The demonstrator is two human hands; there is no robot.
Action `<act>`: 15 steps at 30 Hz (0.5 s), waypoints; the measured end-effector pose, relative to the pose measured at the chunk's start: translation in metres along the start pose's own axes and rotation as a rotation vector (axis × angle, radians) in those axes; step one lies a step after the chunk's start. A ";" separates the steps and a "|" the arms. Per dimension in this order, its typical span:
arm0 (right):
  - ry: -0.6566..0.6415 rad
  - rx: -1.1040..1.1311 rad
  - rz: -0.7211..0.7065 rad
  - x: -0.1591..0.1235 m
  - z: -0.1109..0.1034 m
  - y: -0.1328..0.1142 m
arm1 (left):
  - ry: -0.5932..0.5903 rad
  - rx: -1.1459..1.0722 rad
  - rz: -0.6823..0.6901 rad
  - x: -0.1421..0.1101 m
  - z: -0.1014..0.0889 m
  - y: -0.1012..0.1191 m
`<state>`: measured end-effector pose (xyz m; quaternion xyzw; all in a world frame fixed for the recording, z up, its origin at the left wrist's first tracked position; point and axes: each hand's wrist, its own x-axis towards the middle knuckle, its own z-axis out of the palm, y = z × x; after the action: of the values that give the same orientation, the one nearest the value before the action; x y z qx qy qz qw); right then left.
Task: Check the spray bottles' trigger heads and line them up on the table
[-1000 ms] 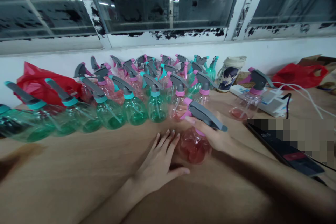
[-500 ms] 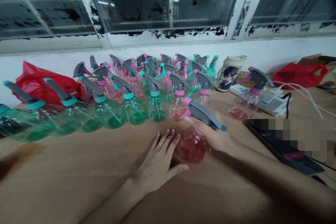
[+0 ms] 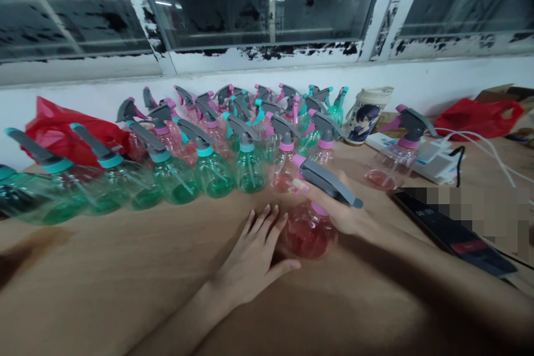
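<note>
A clear pink spray bottle (image 3: 311,236) with reddish liquid stands on the wooden table in front of me. My right hand (image 3: 342,211) is wrapped round its neck under the grey spray head, forefinger at the pink trigger. Just left of the bottle, my left hand (image 3: 254,258) lies flat on the table with its fingers stretched out, holding nothing. Behind both hands runs a row of spray bottles, among them a green one (image 3: 251,175) and a pink one (image 3: 283,172). Another pink spray bottle (image 3: 387,169) stands apart on the right.
More spray bottles crowd toward the wall. A red plastic bag (image 3: 70,128) lies at the left, another red bag (image 3: 475,118) at the far right. A patterned cup (image 3: 367,114), a white power strip (image 3: 438,164) with cables and a dark phone (image 3: 442,228) are on the right.
My right forefinger has shifted slightly at the trigger, which now shows less. The bottle and my left hand stay in place.
</note>
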<state>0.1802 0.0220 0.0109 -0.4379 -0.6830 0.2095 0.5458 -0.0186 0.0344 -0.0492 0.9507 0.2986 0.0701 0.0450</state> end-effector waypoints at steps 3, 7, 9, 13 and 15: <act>-0.012 0.006 -0.013 0.000 0.000 0.001 | 0.006 -0.003 0.002 -0.001 0.001 -0.001; -0.004 0.011 -0.006 0.001 -0.001 0.001 | -0.019 0.001 -0.005 -0.001 -0.001 0.000; -0.012 0.025 -0.005 0.001 -0.001 0.001 | -0.030 0.003 -0.008 -0.001 -0.002 0.001; -0.034 0.054 -0.051 0.002 -0.001 0.002 | -0.011 -0.008 -0.006 0.000 -0.003 0.001; -0.028 0.049 -0.037 0.000 -0.001 0.004 | -0.010 -0.009 -0.006 0.000 -0.003 0.001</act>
<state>0.1826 0.0241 0.0085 -0.4091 -0.6930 0.2220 0.5505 -0.0187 0.0336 -0.0457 0.9499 0.3011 0.0667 0.0511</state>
